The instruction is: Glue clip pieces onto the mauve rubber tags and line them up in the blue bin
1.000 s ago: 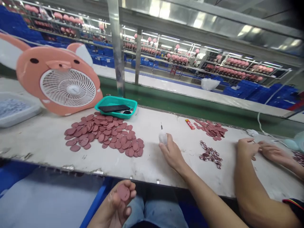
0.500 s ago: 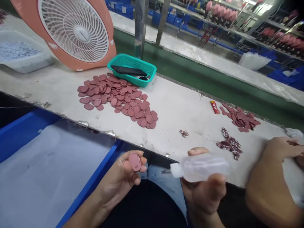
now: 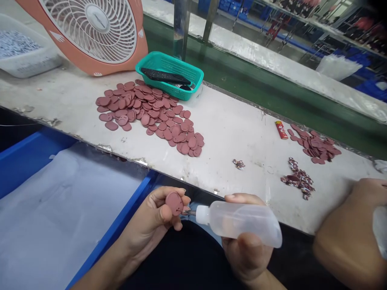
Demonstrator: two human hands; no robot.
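Observation:
Between the thumb and fingers of my left hand (image 3: 157, 217) is a reddish-brown oval disc (image 3: 174, 203) with small marks near its lower edge. My right hand (image 3: 248, 245) is wrapped round a translucent squeeze bottle (image 3: 242, 221), tilted nearly level. The bottle's white cap carries a thin dark nozzle (image 3: 189, 212), whose tip is at the disc's lower right edge; whether it touches cannot be made out. Beyond my hands, a large heap of similar discs (image 3: 151, 112) is spread on the white table (image 3: 236, 129).
A green basket (image 3: 193, 86) holding a black object stands behind the heap, beside an orange fan (image 3: 140, 44). To the right are a red tube (image 3: 281, 130), more discs (image 3: 320, 147) and small dark shiny pieces (image 3: 299, 181). Another person's arm (image 3: 347, 229) reaches in. A blue bin (image 3: 121, 217) sits left.
My right hand has brought the bottle left, so its nozzle is now at the disc. The disc is turned slightly in my left hand. The view has shifted a little.

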